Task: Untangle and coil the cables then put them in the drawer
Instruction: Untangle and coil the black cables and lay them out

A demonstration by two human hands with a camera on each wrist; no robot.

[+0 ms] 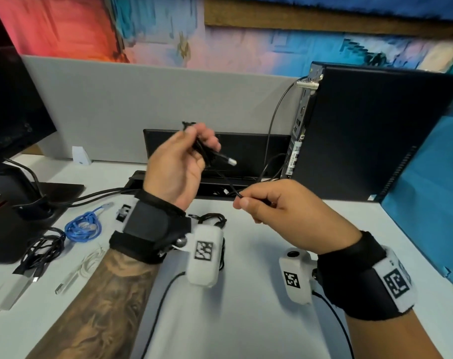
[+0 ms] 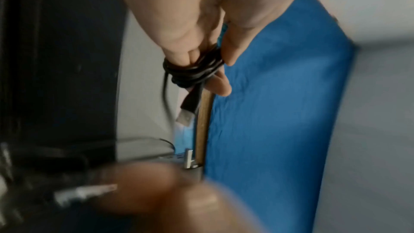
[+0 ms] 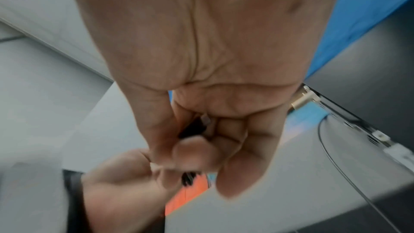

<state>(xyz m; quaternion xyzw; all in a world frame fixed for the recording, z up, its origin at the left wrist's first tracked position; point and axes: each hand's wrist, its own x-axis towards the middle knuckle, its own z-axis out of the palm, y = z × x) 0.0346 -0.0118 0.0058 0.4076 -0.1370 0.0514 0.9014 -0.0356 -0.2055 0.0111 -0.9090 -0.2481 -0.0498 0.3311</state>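
My left hand (image 1: 202,141) is raised over the desk and grips a small coil of black cable (image 1: 203,151). A silver USB plug (image 1: 230,161) sticks out of the coil to the right. The left wrist view shows the loops (image 2: 192,70) wound round my fingers, with the plug (image 2: 184,112) hanging below. A free strand runs down to my right hand (image 1: 243,200), which pinches it between thumb and forefinger. In the right wrist view a black plug (image 3: 195,127) sits inside my curled right fingers. No drawer is in view.
On the white desk (image 1: 259,255) at the left lie a blue coiled cable (image 1: 83,226), a black cable bundle (image 1: 41,252) and a white cable (image 1: 90,263). Another black cable (image 1: 212,218) lies beneath my left wrist. A black computer (image 1: 362,130) stands at the right, a monitor stand (image 1: 21,193) at the left.
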